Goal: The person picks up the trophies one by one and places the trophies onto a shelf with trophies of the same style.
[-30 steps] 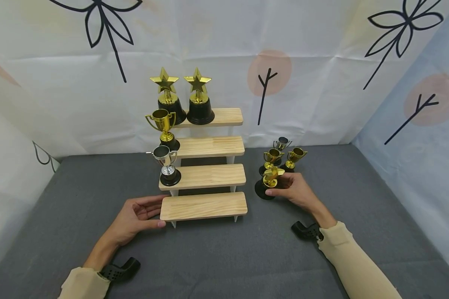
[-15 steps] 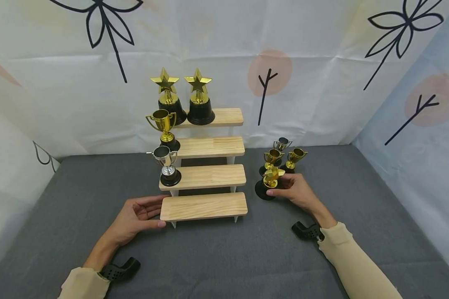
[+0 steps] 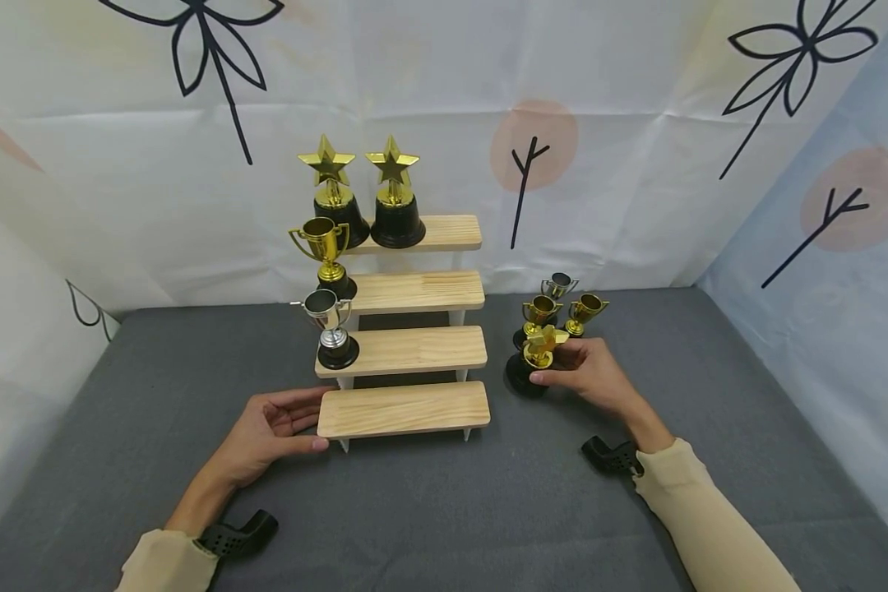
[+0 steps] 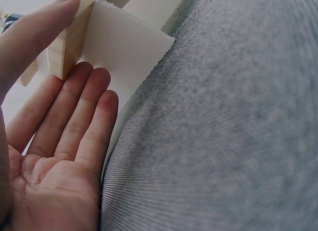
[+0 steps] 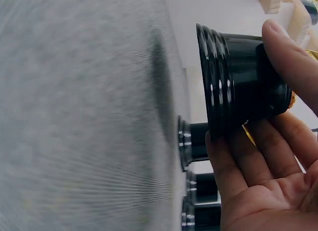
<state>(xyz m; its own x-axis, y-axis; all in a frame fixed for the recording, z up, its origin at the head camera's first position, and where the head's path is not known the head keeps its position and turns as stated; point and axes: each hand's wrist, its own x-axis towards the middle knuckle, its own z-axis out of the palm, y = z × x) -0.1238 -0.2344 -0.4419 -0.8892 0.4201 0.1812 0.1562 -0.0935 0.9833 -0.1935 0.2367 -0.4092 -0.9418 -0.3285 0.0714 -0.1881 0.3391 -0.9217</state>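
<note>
My right hand [image 3: 588,374] grips a gold star trophy [image 5: 253,74] by its black base, thumb on one side and fingers on the other. In the right wrist view, that base hangs a little above the grey cloth, with a shadow beneath. My left hand [image 3: 266,432] is at the left end of the lowest step of a wooden tiered display stand [image 3: 407,409]. Its fingers [image 4: 94,121] are nearly straight, fingertips right at the board and white side support [image 4: 124,42]. The thumb lies by the front corner.
Two star trophies [image 3: 395,218] stand on the top step. A gold cup trophy [image 3: 326,247] and a silver cup trophy [image 3: 333,329] sit at the left of the steps below. Beyond my right hand stand a silver cup [image 3: 558,285] and two gold cups [image 3: 586,308].
The star trophy in my right hand has risen slightly and tilted a little, the wrist shifting a touch to the right. My left hand and the stand keep their places.
</note>
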